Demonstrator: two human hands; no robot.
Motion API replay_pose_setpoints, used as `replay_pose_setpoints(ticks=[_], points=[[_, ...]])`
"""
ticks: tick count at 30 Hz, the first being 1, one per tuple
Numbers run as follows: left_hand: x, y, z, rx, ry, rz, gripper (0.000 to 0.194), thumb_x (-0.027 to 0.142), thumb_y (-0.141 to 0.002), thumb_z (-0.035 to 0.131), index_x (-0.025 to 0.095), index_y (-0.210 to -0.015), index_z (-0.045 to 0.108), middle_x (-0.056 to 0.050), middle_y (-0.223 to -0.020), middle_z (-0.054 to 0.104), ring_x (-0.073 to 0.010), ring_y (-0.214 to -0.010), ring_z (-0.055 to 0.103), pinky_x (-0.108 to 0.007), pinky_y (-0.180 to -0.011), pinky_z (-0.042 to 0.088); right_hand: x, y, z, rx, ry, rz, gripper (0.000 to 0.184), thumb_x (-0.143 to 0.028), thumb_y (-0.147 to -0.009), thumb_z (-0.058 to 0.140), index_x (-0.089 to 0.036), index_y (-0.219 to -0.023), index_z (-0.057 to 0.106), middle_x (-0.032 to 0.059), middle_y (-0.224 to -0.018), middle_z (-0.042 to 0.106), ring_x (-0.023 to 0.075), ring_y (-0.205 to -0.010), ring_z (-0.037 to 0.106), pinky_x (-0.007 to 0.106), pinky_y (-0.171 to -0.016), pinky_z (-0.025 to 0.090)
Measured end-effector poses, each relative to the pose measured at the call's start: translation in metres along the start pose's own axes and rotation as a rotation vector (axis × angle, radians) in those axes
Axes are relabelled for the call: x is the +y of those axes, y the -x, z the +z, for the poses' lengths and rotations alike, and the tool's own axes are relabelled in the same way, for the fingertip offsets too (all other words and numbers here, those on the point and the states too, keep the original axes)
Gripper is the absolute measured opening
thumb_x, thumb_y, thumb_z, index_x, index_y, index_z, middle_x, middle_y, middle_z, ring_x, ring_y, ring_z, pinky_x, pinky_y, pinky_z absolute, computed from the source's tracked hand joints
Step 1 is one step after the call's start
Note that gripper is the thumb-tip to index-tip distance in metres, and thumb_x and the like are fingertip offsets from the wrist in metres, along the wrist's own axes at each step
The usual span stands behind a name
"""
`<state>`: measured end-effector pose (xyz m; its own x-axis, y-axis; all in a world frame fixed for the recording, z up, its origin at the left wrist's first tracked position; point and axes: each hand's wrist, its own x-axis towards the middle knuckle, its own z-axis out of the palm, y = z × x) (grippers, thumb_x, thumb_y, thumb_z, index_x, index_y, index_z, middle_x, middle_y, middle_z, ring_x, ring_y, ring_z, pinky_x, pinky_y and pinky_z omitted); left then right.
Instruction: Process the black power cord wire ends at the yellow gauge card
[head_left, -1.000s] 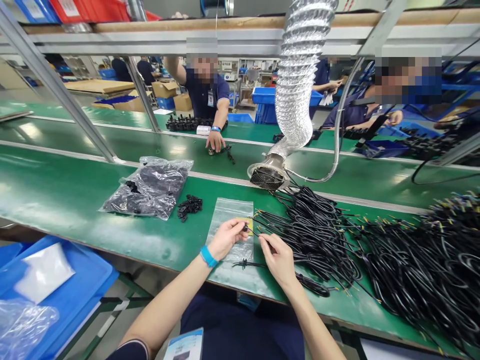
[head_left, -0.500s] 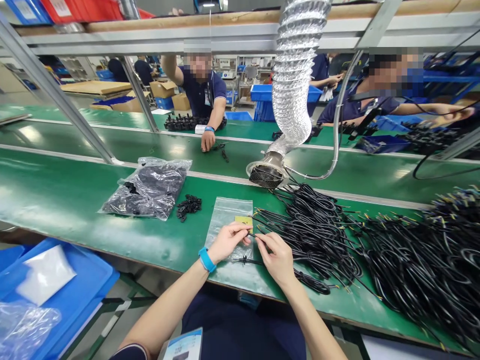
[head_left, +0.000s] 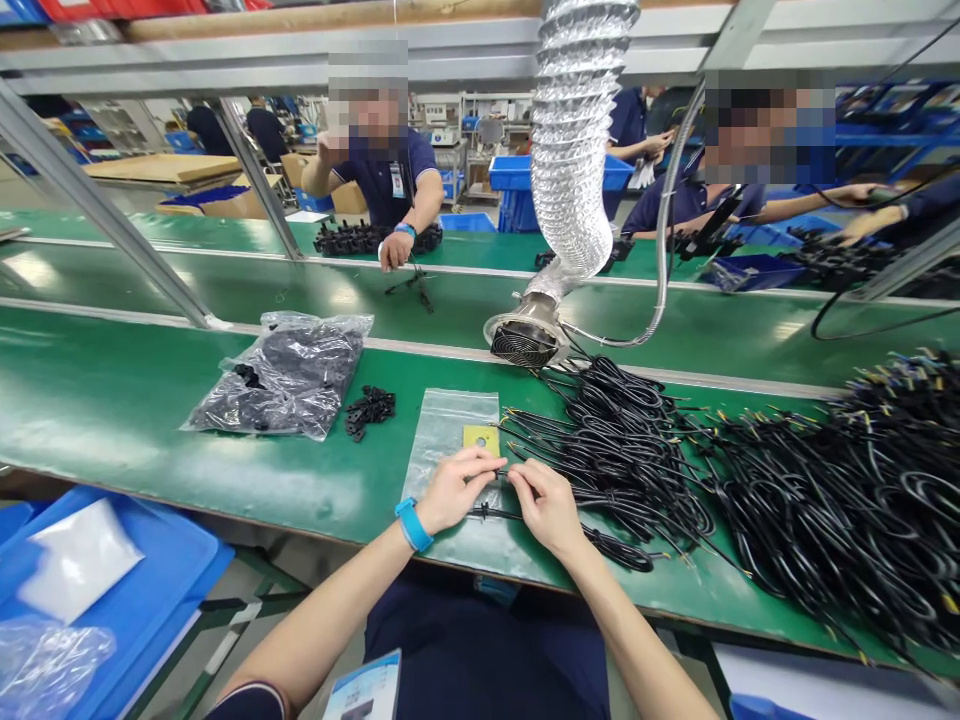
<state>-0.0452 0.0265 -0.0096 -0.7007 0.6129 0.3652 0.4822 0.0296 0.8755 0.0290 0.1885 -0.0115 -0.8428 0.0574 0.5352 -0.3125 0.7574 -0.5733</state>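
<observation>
Over a clear zip bag (head_left: 435,430), my left hand (head_left: 457,488) and my right hand (head_left: 549,505) face each other, fingertips almost meeting. Both pinch a thin black cable (head_left: 504,473), of which only a short piece shows between the fingers. Just beyond my left fingertips lies a yellow square piece (head_left: 478,436) with a round hole. Below my hands, a coiled black cable (head_left: 619,548) with a small black fitting (head_left: 485,511) rests near the table edge. A heap of black cables (head_left: 622,430) spreads to the right of the bag.
Small black plastic parts (head_left: 370,411) lie beside a filled plastic bag (head_left: 281,375) on the left. More cables (head_left: 825,510) are piled at far right. A fan-ended duct (head_left: 525,340) hangs over the table's far edge. Co-workers work across the green table (head_left: 105,400).
My hands stay pinched on the cable and sit slightly closer together, with more of the yellow piece uncovered. Across the table, a co-worker's hand has lifted with thin dark parts. The view shifted slightly.
</observation>
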Motion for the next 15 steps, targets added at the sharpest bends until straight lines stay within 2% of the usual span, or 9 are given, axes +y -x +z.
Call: replay_pose_setpoints(ticks=[8, 15], points=[[-0.0006, 0.0038, 0.0059, 0.026, -0.092, 0.07, 0.03, 0.024, -0.094, 0.05, 0.022, -0.118, 0.069, -0.009, -0.1, 0.07, -0.0195, -0.093, 0.064, -0.034, -0.085, 0.053, 0.0013, -0.0008, -0.0026, -0.06, -0.07, 0.035, 0.037, -0.03, -0.099, 0.041, -0.019, -0.069, 0.059, 0.0004, -0.059, 0.051, 0.0137, -0.056, 0.051, 0.025, -0.054, 0.04], [0.0012, 0.0064, 0.009, 0.0, -0.156, 0.102, 0.045, 0.019, -0.095, 0.046, 0.024, -0.14, 0.049, -0.007, -0.102, 0.07, -0.0193, -0.096, 0.065, -0.036, -0.092, 0.052, 0.0022, 0.0009, -0.0019, -0.094, -0.09, 0.04, 0.038, -0.031, -0.099, 0.041, -0.019, -0.068, 0.059, 0.0005, -0.06, 0.052, 0.0138, -0.056, 0.052, 0.024, -0.056, 0.041]])
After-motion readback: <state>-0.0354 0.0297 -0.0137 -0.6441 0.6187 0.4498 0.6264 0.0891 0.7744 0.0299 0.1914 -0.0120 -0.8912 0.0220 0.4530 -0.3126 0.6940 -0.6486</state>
